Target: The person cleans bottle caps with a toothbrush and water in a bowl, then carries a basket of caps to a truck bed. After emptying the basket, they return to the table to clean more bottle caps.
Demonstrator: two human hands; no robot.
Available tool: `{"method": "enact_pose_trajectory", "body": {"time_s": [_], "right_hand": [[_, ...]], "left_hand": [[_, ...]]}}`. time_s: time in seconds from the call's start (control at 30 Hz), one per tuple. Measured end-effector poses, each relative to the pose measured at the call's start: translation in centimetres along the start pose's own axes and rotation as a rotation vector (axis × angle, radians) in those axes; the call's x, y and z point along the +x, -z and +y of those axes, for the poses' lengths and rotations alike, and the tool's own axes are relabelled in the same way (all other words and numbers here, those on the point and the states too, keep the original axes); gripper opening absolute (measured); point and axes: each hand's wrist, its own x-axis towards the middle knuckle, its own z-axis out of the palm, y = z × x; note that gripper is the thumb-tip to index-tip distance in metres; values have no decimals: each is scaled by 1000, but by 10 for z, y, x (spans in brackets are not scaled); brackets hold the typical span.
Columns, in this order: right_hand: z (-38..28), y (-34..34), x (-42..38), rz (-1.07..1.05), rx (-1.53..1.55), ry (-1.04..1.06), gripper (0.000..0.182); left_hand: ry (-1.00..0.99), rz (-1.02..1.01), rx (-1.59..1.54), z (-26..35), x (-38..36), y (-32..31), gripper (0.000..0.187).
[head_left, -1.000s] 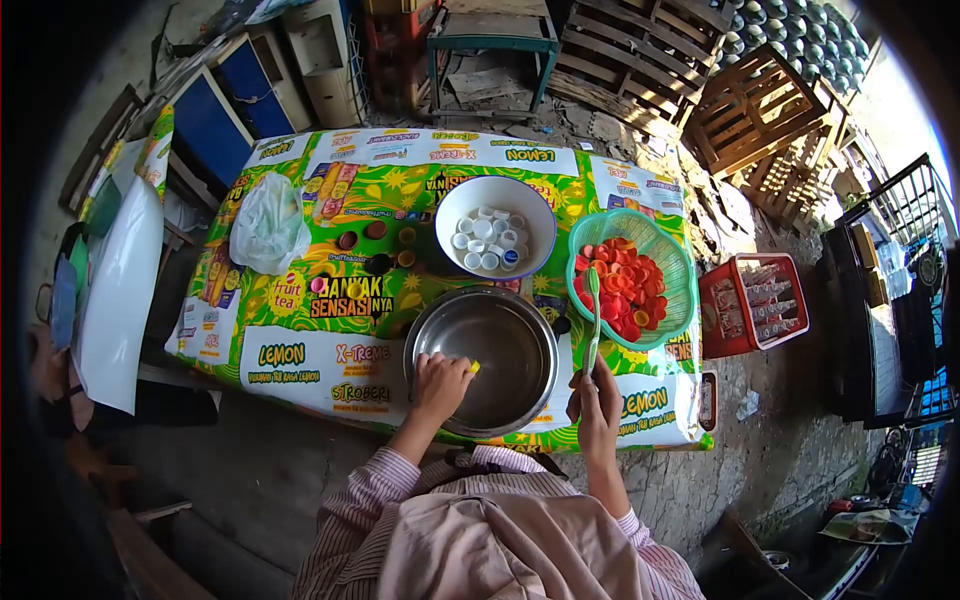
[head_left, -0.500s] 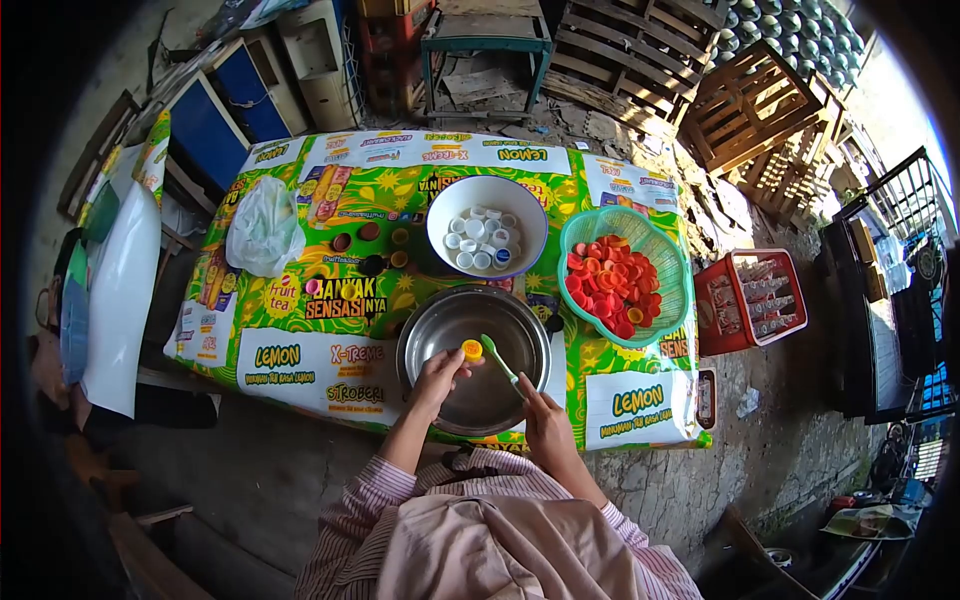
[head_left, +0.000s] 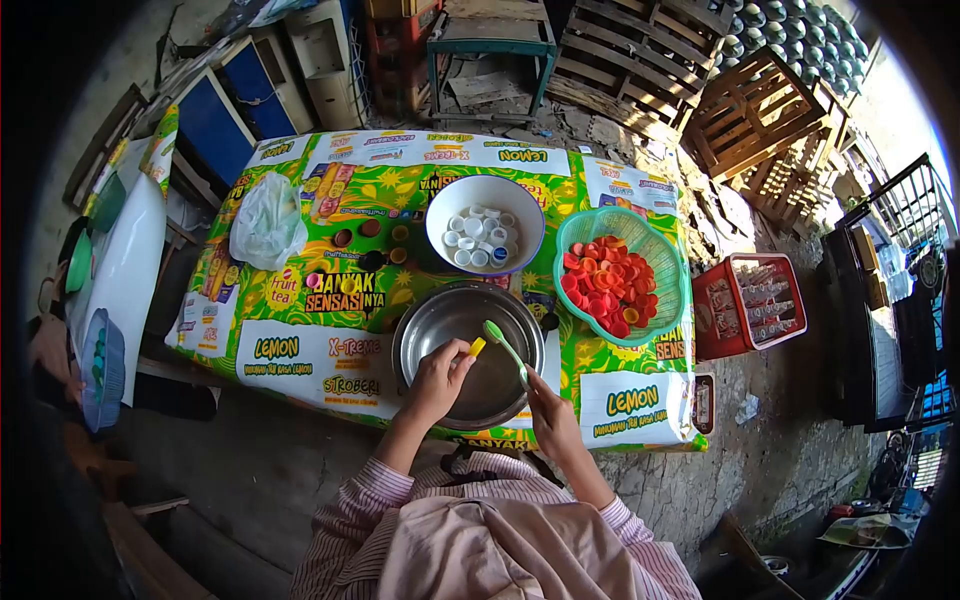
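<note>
Over the steel basin [head_left: 468, 352] at the near edge of the table [head_left: 300, 350], our left hand [head_left: 437, 382] pinches a yellow bottle cap [head_left: 477, 346] between fingertips, the rest of the hand loosely curled. Just right of it, our right hand [head_left: 551, 420] closes around the handle of a green toothbrush [head_left: 505, 348], whose head points up and left, almost touching the cap. To scrub well, we judge it best to keep the cap low above the basin, grip it by its rim so the bristles reach the inside, and turn it a little between strokes.

Left of the basin and farther back lies a bunched clear plastic bag [head_left: 266, 222]; a few loose dark and orange caps [head_left: 372, 243] sit between it and the bowls. Behind the basin stands a white bowl [head_left: 486, 190] holding white caps [head_left: 478, 239]. Right of the basin, a green basket [head_left: 668, 262] holds red and orange caps [head_left: 605, 286]. The basin itself looks otherwise empty.
</note>
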Motion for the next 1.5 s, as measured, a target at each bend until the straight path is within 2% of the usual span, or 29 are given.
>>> {"method": "enact_pose_trajectory", "body": {"time_s": [0.07, 0.13, 0.17, 0.23, 0.3, 0.33, 0.37, 0.43, 0.5, 0.57, 0.63, 0.7, 0.8, 0.87, 0.9, 0.93, 0.97, 1.03, 1.07, 1.1, 1.13, 1.17, 1.23, 1.37, 1.43, 1.47, 1.5], "right_hand": [[8, -8, -5, -7, 262, 72, 39], [6, -5, -4, 32, 229, 8, 38], [3, -3, -5, 70, 196, -61, 38], [-4, -3, -10, 114, 233, -10, 39], [-3, -5, -15, 66, 179, 45, 43], [1, -3, -14, 16, 132, -55, 45], [0, 0, -16, 21, 130, -52, 45], [-4, 0, -23, 117, -122, 187, 47], [8, -7, -22, 124, -138, 214, 49], [17, -1, -17, 271, -150, 210, 50], [15, 4, -21, 270, -235, 216, 49], [13, 6, -25, 133, -354, 294, 47], [17, 13, -18, 144, -211, 206, 43], [12, 19, -8, 97, -13, 73, 40], [6, 21, -1, 92, -15, 77, 40], [-1, 23, 7, 58, -30, 94, 39], [-6, 23, 14, 24, -43, 109, 40], [3, 17, 32, -14, 9, 162, 39], [8, 15, 41, -144, 226, -27, 40], [7, 16, 46, -275, 440, -219, 41], [6, 19, 48, -335, 389, -240, 39], [4, 20, 47, -339, 390, -241, 39], [2, 22, 46, -491, 710, -273, 36], [3, 20, 46, -436, 803, -324, 33], [-3, 17, 46, -322, 645, -245, 30], [12, 11, 50, -287, 481, -89, 32], [11, 12, 49, -305, 482, -78, 32]], "left_hand": [[23, -14, -84, -3, -3, -3, 11], [325, -34, -744, 1, -3, -8, 14], [324, -34, -744, 3, -4, -9, 14], [570, -33, -1190, 7, -4, -10, 17], [587, -70, -1252, -3, -5, -16, 19], [589, -65, -1287, -6, -6, -19, 19], [589, -60, -1324, -8, -6, -23, 19], [609, -35, -1315, -4, -5, -28, 19], [623, -8, -1278, -3, -7, -31, 17], [637, 29, -1258, -5, -9, -34, 13], [693, 76, -1230, -3, -10, -34, 11], [657, 61, -1232, -2, -10, -38, 11], [684, 95, -1194, -3, -11, -45, 11], [409, 66, -713, -22, -15, -54, 10], [276, 51, -472, -27, -15, -57, 11], [162, 52, 145, 18, -16, -47, 11], [6, 141, 501, 34, -16, -46, 14], [67, 93, 342, 32, -15, -45, 12], [68, 93, 345, 34, -16, -44, 12], [-42, 127, 442, 42, -16, -40, 12], [-154, 161, 539, 47, -16, -38, 11], [-150, 162, 540, 44, -17, -39, 11], [-186, 231, 445, 39, -20, -43, 10], [-246, 259, 440, 37, -24, -52, 11], [-267, 296, 422, 33, -26, -54, 12], [-261, 301, 424, 32, -28, -55, 11], [-261, 273, 411, 27, -29, -54, 17]]}}
